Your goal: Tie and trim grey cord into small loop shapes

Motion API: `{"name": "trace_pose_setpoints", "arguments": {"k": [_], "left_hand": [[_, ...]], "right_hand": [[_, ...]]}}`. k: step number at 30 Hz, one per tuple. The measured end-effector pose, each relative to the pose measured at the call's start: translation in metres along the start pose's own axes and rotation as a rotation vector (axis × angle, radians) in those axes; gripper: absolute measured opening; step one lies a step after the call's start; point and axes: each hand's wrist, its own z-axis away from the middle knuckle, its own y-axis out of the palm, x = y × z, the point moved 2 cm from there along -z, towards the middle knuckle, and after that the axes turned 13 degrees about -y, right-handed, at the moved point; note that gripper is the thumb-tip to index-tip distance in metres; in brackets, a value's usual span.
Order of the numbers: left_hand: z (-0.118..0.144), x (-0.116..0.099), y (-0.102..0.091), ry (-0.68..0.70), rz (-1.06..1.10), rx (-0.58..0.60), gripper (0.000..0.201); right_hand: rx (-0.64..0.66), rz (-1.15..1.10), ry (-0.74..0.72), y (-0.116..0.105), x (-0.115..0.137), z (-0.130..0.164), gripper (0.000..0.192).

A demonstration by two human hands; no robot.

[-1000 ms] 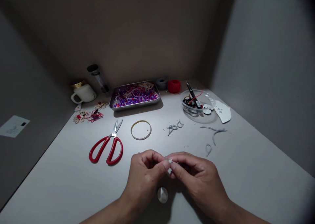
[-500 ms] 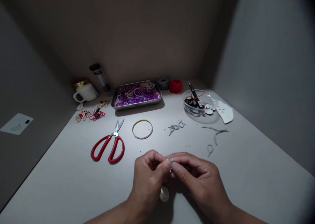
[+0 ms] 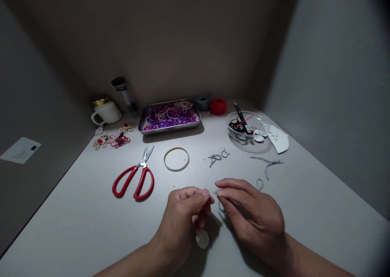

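My left hand (image 3: 185,216) is closed, its thumb pressed on the bent index finger; whatever it grips is hidden. To its right, a small gap away, my right hand (image 3: 252,216) pinches a short piece of grey cord (image 3: 221,206) between thumb and fingers. A loop of the cord hangs below the fingertips. Just under my left hand, a pale round disc (image 3: 202,239) shows near the tabletop. Beyond the hands lie grey cord loops (image 3: 218,156), and another small cord loop (image 3: 259,184) shows behind my right knuckles.
Red-handled scissors (image 3: 141,175) lie partly spread at left beside a thin ring (image 3: 176,170). Farther back are a metal tray (image 3: 170,130) of beads, a red cord spool (image 3: 218,106) and a clear dish (image 3: 258,147) with a pen. Corded flowers (image 3: 119,140) and a mug (image 3: 108,113) stand back left.
My hands were touching at the fingertips and have come apart. My right hand has shifted right, and a grey cord loop now shows beneath its fingers.
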Motion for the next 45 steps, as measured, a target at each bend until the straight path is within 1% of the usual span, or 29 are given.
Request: {"name": "trace_pose_setpoints", "arguments": {"k": [3, 6, 10, 13, 15, 18, 20, 22, 26, 30, 35, 39, 42, 45], "left_hand": [[0.002, -0.003, 0.000, -0.009, -0.022, 0.007, 0.021], [0.002, -0.004, -0.002, -0.019, -0.061, -0.006, 0.019], [0.002, -0.005, -0.003, -0.026, -0.103, -0.051, 0.010], [0.003, -0.007, -0.004, -0.030, -0.127, -0.075, 0.009], [0.004, -0.008, -0.004, -0.028, -0.132, -0.084, 0.008], [0.003, -0.008, -0.004, -0.016, -0.121, -0.100, 0.009], [0.002, -0.007, -0.005, -0.002, -0.115, -0.116, 0.010], [0.000, -0.007, -0.006, 0.012, -0.119, -0.135, 0.011], [-0.001, -0.004, -0.007, 0.009, -0.122, -0.149, 0.011], [0.001, -0.004, -0.006, -0.012, -0.145, -0.136, 0.010], [0.004, -0.009, -0.003, 0.019, -0.193, -0.126, 0.009], [0.006, -0.011, -0.002, 0.045, -0.266, -0.118, 0.011], [0.007, -0.012, -0.002, 0.124, -0.367, -0.132, 0.012], [0.008, -0.014, -0.002, 0.218, -0.467, -0.141, 0.015]], "right_hand": [[0.078, 0.072, -0.117, 0.000, 0.000, -0.002, 0.025], [0.114, 0.130, -0.216, -0.002, 0.003, -0.006, 0.026], [0.149, 0.181, -0.285, -0.005, 0.005, -0.006, 0.028], [0.156, 0.158, -0.289, -0.005, 0.005, -0.004, 0.029], [0.145, 0.141, -0.255, -0.004, 0.004, -0.003, 0.028], [0.093, 0.139, -0.185, -0.002, 0.001, -0.002, 0.028], [0.060, 0.144, -0.170, -0.002, 0.001, -0.003, 0.028], [0.059, 0.149, -0.191, -0.002, 0.001, -0.003, 0.028], [0.119, 0.161, -0.241, -0.003, 0.004, -0.007, 0.023], [0.129, 0.145, -0.239, -0.003, 0.005, -0.012, 0.020], [0.114, 0.092, -0.180, -0.002, 0.005, -0.012, 0.018], [0.086, 0.009, -0.050, 0.000, 0.004, -0.010, 0.016], [0.076, -0.073, 0.064, 0.002, 0.003, -0.010, 0.013], [0.082, -0.139, 0.146, 0.003, 0.001, -0.009, 0.012]]}}
